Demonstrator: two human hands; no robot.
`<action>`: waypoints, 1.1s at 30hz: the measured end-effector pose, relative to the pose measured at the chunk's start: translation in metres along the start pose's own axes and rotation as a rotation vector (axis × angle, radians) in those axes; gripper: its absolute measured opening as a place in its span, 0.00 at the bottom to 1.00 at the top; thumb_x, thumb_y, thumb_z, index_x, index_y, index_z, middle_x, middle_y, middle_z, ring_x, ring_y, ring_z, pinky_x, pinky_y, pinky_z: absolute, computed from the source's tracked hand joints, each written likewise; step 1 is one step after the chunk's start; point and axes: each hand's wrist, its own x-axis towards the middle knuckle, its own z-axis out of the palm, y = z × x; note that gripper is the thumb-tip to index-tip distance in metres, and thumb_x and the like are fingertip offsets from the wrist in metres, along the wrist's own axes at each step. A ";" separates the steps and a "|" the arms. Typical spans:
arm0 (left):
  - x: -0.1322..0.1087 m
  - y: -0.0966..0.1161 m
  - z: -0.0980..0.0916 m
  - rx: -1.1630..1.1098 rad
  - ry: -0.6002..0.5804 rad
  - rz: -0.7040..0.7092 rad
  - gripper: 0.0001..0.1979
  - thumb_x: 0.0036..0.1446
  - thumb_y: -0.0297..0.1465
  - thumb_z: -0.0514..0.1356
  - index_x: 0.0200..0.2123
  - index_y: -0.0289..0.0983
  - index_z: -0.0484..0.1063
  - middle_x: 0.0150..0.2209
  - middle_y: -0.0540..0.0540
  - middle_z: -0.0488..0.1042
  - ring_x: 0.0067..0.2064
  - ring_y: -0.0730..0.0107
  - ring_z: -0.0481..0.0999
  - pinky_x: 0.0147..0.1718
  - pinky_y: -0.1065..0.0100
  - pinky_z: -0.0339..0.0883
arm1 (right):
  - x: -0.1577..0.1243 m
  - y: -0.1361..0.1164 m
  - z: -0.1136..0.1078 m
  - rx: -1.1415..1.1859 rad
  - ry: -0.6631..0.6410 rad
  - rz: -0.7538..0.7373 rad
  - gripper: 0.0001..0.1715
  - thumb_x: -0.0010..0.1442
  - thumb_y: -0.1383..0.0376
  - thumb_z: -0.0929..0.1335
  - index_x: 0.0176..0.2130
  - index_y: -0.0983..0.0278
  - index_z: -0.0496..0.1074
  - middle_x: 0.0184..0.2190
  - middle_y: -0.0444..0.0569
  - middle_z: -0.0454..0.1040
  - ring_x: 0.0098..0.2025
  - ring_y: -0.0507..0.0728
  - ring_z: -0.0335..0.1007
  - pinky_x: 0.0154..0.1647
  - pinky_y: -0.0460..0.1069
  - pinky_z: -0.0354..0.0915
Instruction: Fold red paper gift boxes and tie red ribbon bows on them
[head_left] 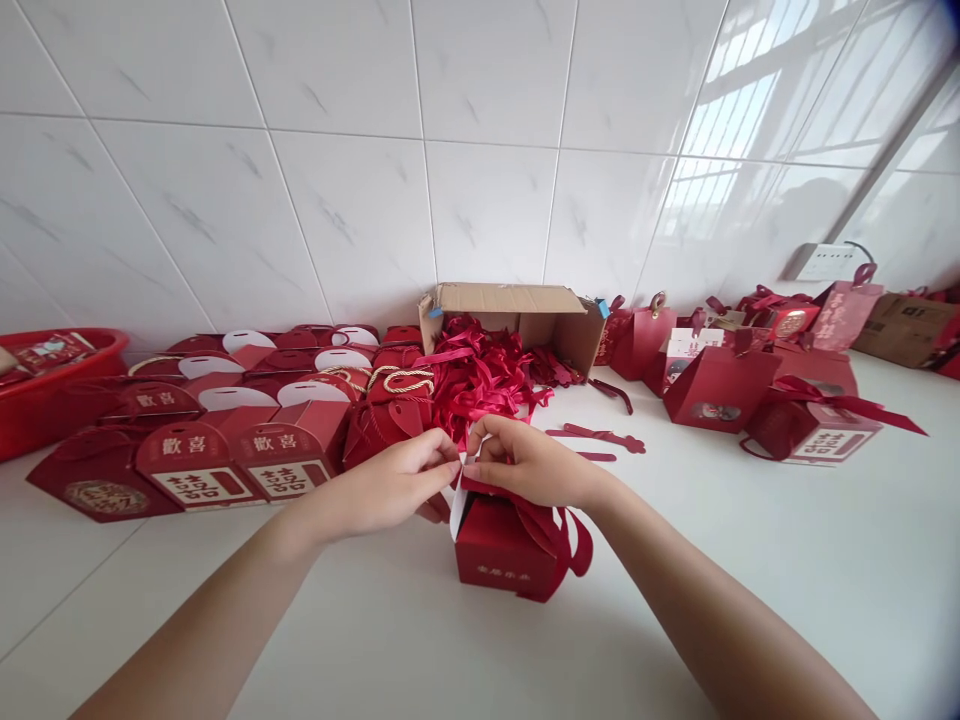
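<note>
A small red gift box (504,555) with gold lettering stands on the white floor in front of me. My left hand (401,482) pinches the white inner edge of its top flap at the left. My right hand (529,462) rests over the box's top and grips the red ribbon (568,535), which loops down the box's right side. The fingertips of both hands meet above the box's top.
A cardboard box (517,312) spilling red ribbons stands by the tiled wall. Several flat red gift boxes (225,440) lie in rows at the left beside a red basin (52,385). Assembled red boxes (720,385) stand at the right. Loose ribbon pieces (600,436) lie nearby.
</note>
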 end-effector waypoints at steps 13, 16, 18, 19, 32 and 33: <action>-0.014 -0.005 -0.046 -0.325 1.040 0.480 0.07 0.61 0.34 0.54 0.36 0.36 0.64 0.38 0.48 0.74 0.39 0.69 0.77 0.33 0.70 0.73 | -0.023 -0.022 -0.017 -0.401 0.430 -0.114 0.06 0.63 0.60 0.64 0.38 0.60 0.65 0.42 0.49 0.67 0.46 0.57 0.63 0.42 0.52 0.64; -0.026 0.000 -0.051 -0.196 1.399 0.686 0.05 0.60 0.28 0.55 0.40 0.34 0.66 0.50 0.45 0.72 0.51 0.67 0.73 0.50 0.64 0.68 | -0.041 -0.038 -0.027 -0.451 0.490 -0.130 0.09 0.62 0.57 0.65 0.41 0.59 0.66 0.44 0.50 0.67 0.46 0.58 0.65 0.38 0.52 0.66; -0.033 0.005 -0.048 -0.026 1.520 0.720 0.08 0.58 0.24 0.57 0.42 0.35 0.66 0.58 0.44 0.66 0.59 0.64 0.65 0.58 0.61 0.61 | -0.055 -0.047 -0.032 -0.494 0.532 -0.124 0.10 0.61 0.56 0.66 0.42 0.58 0.67 0.45 0.50 0.69 0.46 0.59 0.66 0.37 0.51 0.67; -0.036 0.007 -0.044 0.028 1.530 0.722 0.10 0.56 0.23 0.58 0.43 0.35 0.66 0.59 0.44 0.64 0.61 0.63 0.62 0.59 0.60 0.59 | -0.063 -0.050 -0.034 -0.509 0.537 -0.107 0.11 0.61 0.56 0.66 0.42 0.57 0.68 0.44 0.49 0.70 0.45 0.58 0.67 0.38 0.52 0.67; 0.014 -0.020 0.044 0.025 0.319 0.374 0.15 0.62 0.45 0.49 0.41 0.40 0.64 0.45 0.44 0.72 0.50 0.60 0.72 0.49 0.61 0.67 | -0.094 0.027 0.008 -0.327 0.460 -0.040 0.09 0.60 0.61 0.66 0.41 0.59 0.74 0.47 0.53 0.75 0.50 0.63 0.72 0.49 0.59 0.71; 0.012 -0.021 0.046 0.007 0.299 0.340 0.16 0.62 0.46 0.49 0.42 0.40 0.64 0.45 0.44 0.72 0.49 0.60 0.72 0.48 0.61 0.67 | -0.093 0.028 0.010 -0.314 0.463 -0.057 0.07 0.60 0.62 0.66 0.38 0.59 0.74 0.46 0.53 0.75 0.49 0.63 0.72 0.48 0.58 0.71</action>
